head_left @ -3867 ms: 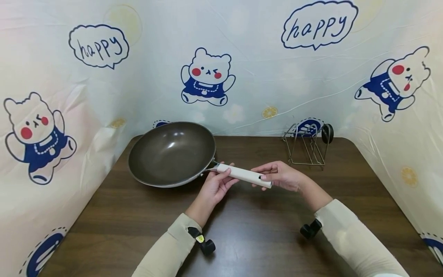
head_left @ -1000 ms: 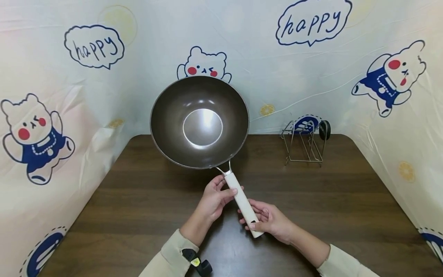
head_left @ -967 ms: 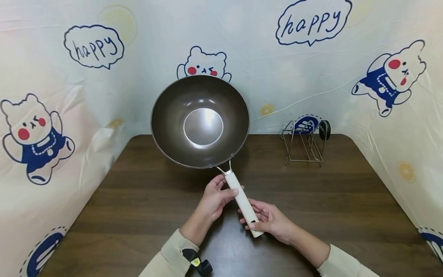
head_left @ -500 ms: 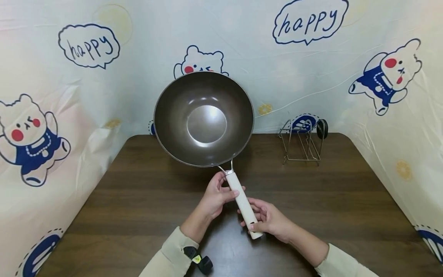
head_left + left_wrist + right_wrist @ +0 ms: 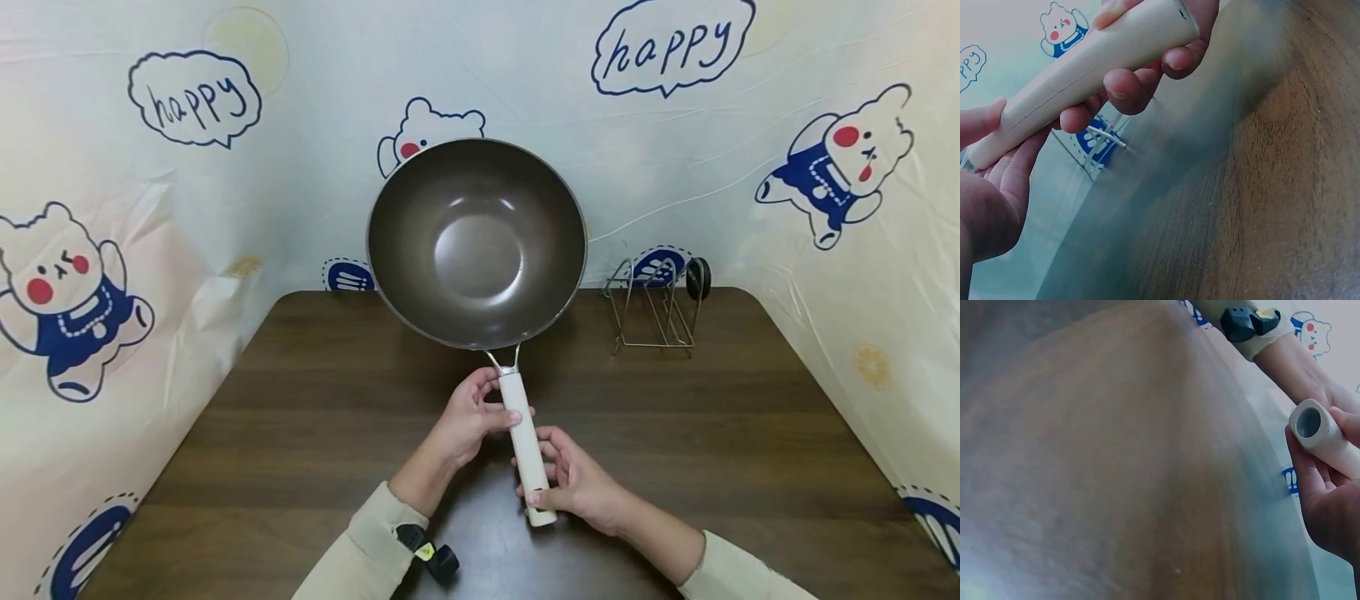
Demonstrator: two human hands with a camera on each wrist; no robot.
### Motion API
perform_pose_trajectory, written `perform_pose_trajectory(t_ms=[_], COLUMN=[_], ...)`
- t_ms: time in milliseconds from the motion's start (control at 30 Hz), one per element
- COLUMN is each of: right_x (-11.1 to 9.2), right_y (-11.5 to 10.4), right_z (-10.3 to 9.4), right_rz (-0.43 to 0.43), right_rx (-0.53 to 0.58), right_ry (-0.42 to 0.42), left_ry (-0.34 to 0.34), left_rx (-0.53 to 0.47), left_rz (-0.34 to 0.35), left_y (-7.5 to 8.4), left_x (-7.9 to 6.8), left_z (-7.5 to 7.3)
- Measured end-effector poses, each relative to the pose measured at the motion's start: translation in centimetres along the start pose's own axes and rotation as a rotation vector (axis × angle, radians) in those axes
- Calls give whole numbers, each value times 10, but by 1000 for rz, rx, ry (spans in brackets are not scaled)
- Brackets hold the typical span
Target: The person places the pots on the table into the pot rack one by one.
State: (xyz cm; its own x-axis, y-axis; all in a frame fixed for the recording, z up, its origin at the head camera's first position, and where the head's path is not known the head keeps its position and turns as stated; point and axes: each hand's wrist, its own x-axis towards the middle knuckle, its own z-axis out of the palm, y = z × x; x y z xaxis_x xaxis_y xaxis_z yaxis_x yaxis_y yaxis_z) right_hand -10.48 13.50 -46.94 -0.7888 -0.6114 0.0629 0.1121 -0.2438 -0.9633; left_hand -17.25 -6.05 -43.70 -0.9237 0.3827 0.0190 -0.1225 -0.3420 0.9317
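A deep brown wok (image 5: 480,250) is held up over the table, its inside tilted toward the head camera. Its cream handle (image 5: 523,442) points down toward the person. My left hand (image 5: 468,417) grips the handle's upper part near the metal fork, thumb on top and fingers underneath. Lower down, my right hand (image 5: 573,483) grips the handle close to its end, thumb over the hanging slot. In the left wrist view the handle (image 5: 1085,75) crosses between both hands. The right wrist view shows the handle's hollow round end (image 5: 1309,423).
A wire rack (image 5: 652,308) with a black round knob (image 5: 698,279) stands at the back right of the brown wooden table (image 5: 300,433). Behind the table hangs a pale printed cloth (image 5: 330,125) with bears and lettering.
The wok was low at the left with its handle pointing right. It has been raised and turned, the handle now pointing toward the person; in the last half second it shifted right and up.
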Motion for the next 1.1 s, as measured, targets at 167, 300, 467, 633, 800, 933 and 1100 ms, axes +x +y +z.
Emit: perform_pose_trajectory(t_ms=[167,300,467,633,800,933,1100], right_x=[-3,-6,-12,-14,-15,-16,-17], right_y=[2,2,3,4,6,8,8], right_z=[2,0,-4,-6,-5,-6,-7], right_rz=[-4,0,-9,-30,-41,-58,-76], right_rx=[-24,-47,-89,-99,-96,-101,-119], right_ry=[19,39,67,93,125,145,182], left_ry=[-25,-32,-56,-94,-112,-107,-92], left_rx=[16,8,-4,42,82,115,154], left_rz=[-45,-71,-97,-115,-111,-92,-85], left_y=[0,-1,-5,-6,-3,-5,-6], left_x=[4,8,13,18,21,25,30], left_z=[2,4,9,13,19,24,31])
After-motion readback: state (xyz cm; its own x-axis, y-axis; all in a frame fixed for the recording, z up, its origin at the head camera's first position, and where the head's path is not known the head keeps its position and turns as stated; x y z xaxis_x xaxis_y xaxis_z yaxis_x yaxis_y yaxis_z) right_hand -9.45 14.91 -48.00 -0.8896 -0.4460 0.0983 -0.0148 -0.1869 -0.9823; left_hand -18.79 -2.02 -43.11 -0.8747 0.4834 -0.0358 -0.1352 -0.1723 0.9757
